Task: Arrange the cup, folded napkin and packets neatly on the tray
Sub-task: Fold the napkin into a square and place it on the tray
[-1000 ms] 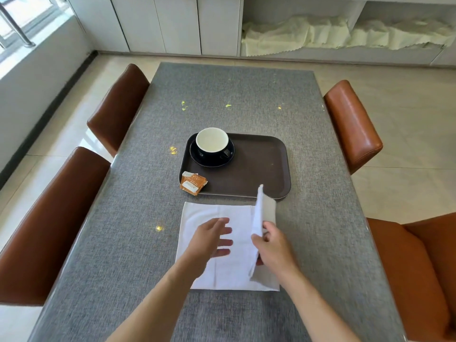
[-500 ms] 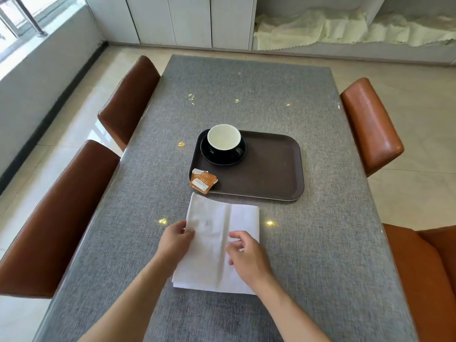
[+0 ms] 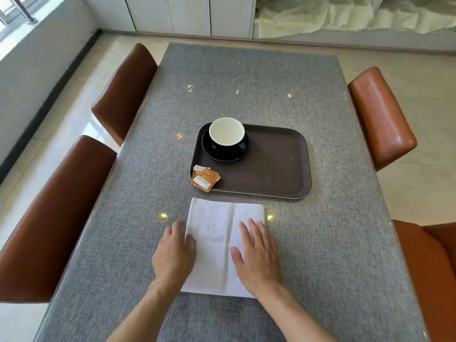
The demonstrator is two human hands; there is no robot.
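Both my left hand and right hand press flat, grip open, on the white folded napkin (beside the brown tray, on the grey table); folding again comes next.

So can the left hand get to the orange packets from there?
Probably yes. The left hand lies flat on the white napkin, and only bare grey table lies between it and the orange packets at the tray's near-left corner.
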